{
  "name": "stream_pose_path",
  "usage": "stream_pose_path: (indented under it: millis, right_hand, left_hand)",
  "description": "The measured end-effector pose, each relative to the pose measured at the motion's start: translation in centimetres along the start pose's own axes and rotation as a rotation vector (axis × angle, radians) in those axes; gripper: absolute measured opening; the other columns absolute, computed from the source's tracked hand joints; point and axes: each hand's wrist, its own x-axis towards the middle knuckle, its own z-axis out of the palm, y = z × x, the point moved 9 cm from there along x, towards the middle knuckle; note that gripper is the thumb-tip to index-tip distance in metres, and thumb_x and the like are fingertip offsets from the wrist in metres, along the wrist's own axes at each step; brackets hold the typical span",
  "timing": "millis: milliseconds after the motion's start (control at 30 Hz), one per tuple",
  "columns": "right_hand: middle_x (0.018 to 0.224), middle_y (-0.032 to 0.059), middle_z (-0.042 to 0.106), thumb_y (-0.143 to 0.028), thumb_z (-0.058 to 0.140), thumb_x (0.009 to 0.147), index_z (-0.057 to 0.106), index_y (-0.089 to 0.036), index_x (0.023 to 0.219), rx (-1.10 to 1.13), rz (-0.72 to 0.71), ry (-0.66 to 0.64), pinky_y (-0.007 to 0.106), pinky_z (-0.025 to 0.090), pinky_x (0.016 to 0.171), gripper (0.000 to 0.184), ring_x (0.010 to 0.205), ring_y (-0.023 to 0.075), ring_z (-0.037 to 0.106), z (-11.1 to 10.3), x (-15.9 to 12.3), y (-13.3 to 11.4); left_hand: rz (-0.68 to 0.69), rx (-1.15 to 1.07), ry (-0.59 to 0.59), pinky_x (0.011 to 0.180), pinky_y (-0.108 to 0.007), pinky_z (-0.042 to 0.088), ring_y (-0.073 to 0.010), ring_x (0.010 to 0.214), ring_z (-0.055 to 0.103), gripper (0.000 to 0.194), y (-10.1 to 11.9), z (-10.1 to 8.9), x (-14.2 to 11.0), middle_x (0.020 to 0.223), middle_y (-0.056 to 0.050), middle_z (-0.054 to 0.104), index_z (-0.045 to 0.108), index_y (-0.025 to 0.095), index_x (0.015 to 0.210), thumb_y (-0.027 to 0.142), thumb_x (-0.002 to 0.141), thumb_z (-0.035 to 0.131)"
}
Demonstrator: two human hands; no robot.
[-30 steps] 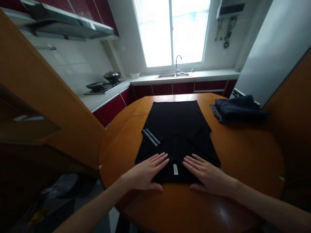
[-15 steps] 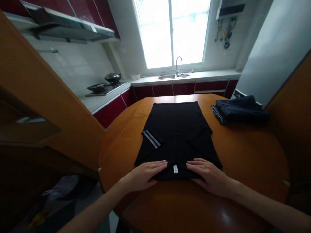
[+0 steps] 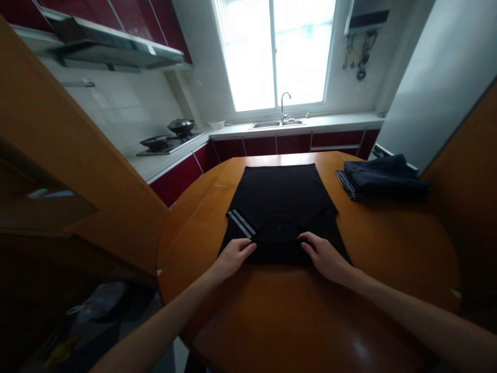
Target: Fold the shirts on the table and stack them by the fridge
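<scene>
**Two-handed pinch on the turned-over near end of a black shirt (image 3: 281, 194)**

The shirt lies flat at the middle of a brown wooden table (image 3: 295, 321), its straight hem toward the far rim. At the near end the cloth is doubled back in a dark band (image 3: 277, 252), whose upper edge runs straight between the two hands. A cuff with two grey stripes (image 3: 241, 224) lies folded inward on the left, just above the left hand (image 3: 250, 243). That hand is nearly closed: fingers curled, thumb brought close to the index fingertip, with the band's left end between them. The right hand (image 3: 302, 241) mirrors it at the band's right end, thumb and fingers only slightly parted about the cloth; the exact contact beneath the fingers cannot be made out. Both wrists rise from the near side, well apart.

Farther out, a stack of dark folded clothes (image 3: 382, 176) sits at the table's far right, apart from the shirt. Beyond the table, a white counter (image 3: 337, 121) carries a sink (image 3: 266, 124) with a curved faucet (image 3: 283, 106) below a bright window (image 3: 252, 57). At left, two pans, a lidded one (image 3: 180, 125) and a shallower one (image 3: 154, 142), stand on a stove.
</scene>
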Motion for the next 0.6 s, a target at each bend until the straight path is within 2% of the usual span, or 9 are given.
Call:
stream_pose_path:
  millis: [100, 167, 233, 300, 400, 467, 533, 600]
  right_hand:
    - [0.109, 0.0102, 0.075, -0.031, 0.045, 0.101, 0.06, -0.021, 0.13, -0.199, 0.078, 0.007, 0.034, 0.051, 0.081, 0.034, 0.097, 0.0251, 0.072, 0.1, 0.4, 0.3]
    - [0.108, 0.0108, 0.075, -0.033, 0.046, 0.102, 0.06, -0.022, 0.131, -0.342, 0.104, 0.001, 0.034, 0.051, 0.079, 0.035, 0.096, 0.0267, 0.072, 0.1, 0.4, 0.3]
    - [0.107, 0.0104, 0.076, -0.036, 0.046, 0.102, 0.061, -0.022, 0.13, -0.448, 0.115, -0.002, 0.034, 0.052, 0.076, 0.035, 0.094, 0.0272, 0.073, 0.0, 0.3, 0.3]
    - [0.107, 0.01, 0.075, -0.038, 0.049, 0.101, 0.063, -0.021, 0.126, -0.519, 0.105, 0.005, 0.034, 0.052, 0.075, 0.033, 0.094, 0.0264, 0.072, 0.1, 0.2, 0.4]
    - [0.109, 0.0112, 0.073, -0.037, 0.052, 0.1, 0.065, -0.019, 0.122, -0.617, 0.027, 0.062, 0.034, 0.054, 0.077, 0.031, 0.096, 0.0257, 0.07, -0.1, 0.0, 0.0]
    - [0.109, 0.0136, 0.071, -0.035, 0.053, 0.099, 0.065, -0.018, 0.122, -0.687, -0.055, 0.129, 0.037, 0.054, 0.08, 0.031, 0.098, 0.0277, 0.067, -0.4, -0.3, -1.2]
    - [0.113, 0.0164, 0.068, -0.03, 0.05, 0.099, 0.064, -0.017, 0.125, -0.715, -0.146, 0.188, 0.043, 0.053, 0.087, 0.032, 0.105, 0.0307, 0.064, -0.4, -0.7, -2.8]
    - [0.127, 0.0181, 0.064, -0.024, 0.044, 0.1, 0.06, -0.016, 0.133, -0.677, -0.274, 0.198, 0.048, 0.048, 0.099, 0.038, 0.119, 0.0323, 0.058, 0.5, -1.3, -4.7]
  left_hand:
    - [0.02, 0.044, 0.063, 0.058, -0.026, 0.035, -0.0149, 0.063, 0.051, 0.036, 0.3, -0.1, 0.3, 0.067, 0.001, 0.056, 0.06, 0.017, 0.073, 0.048, 0.09, 0.054]
    - [0.036, 0.101, 0.123, 0.063, -0.027, 0.041, -0.0172, 0.069, 0.058, 0.029, 0.4, -0.4, 0.3, 0.076, -0.001, 0.064, 0.068, 0.017, 0.092, 0.043, 0.09, 0.056]
    - [0.039, 0.198, 0.165, 0.067, -0.029, 0.046, -0.0186, 0.071, 0.062, 0.034, 0.3, -0.5, 0.1, 0.082, -0.002, 0.067, 0.068, 0.017, 0.116, 0.039, 0.092, 0.058]
    - [0.067, 0.35, 0.172, 0.073, -0.032, 0.05, -0.0202, 0.076, 0.064, 0.037, 0.5, -0.3, -0.2, 0.088, -0.005, 0.069, 0.066, 0.017, 0.124, 0.035, 0.094, 0.058]
    - [0.185, 0.615, 0.248, 0.088, -0.041, 0.051, -0.0261, 0.098, 0.065, 0.032, 2.6, -0.1, -1.2, 0.109, -0.012, 0.068, 0.067, 0.017, 0.123, 0.027, 0.097, 0.052]
    - [0.327, 0.71, 0.289, 0.102, -0.047, 0.046, -0.0294, 0.119, 0.059, 0.038, 5.0, 0.6, -2.0, 0.129, -0.015, 0.062, 0.06, 0.017, 0.135, 0.022, 0.1, 0.046]
    - [0.489, 0.729, 0.2, 0.115, -0.049, 0.036, -0.0289, 0.14, 0.044, 0.047, 7.1, 2.7, -2.5, 0.15, -0.014, 0.049, 0.046, 0.019, 0.149, 0.025, 0.103, 0.041]
    - [0.582, 0.741, 0.044, 0.122, -0.049, 0.025, -0.0282, 0.151, 0.028, 0.054, 8.1, 5.2, -2.8, 0.162, -0.011, 0.035, 0.035, 0.019, 0.156, 0.035, 0.105, 0.04]
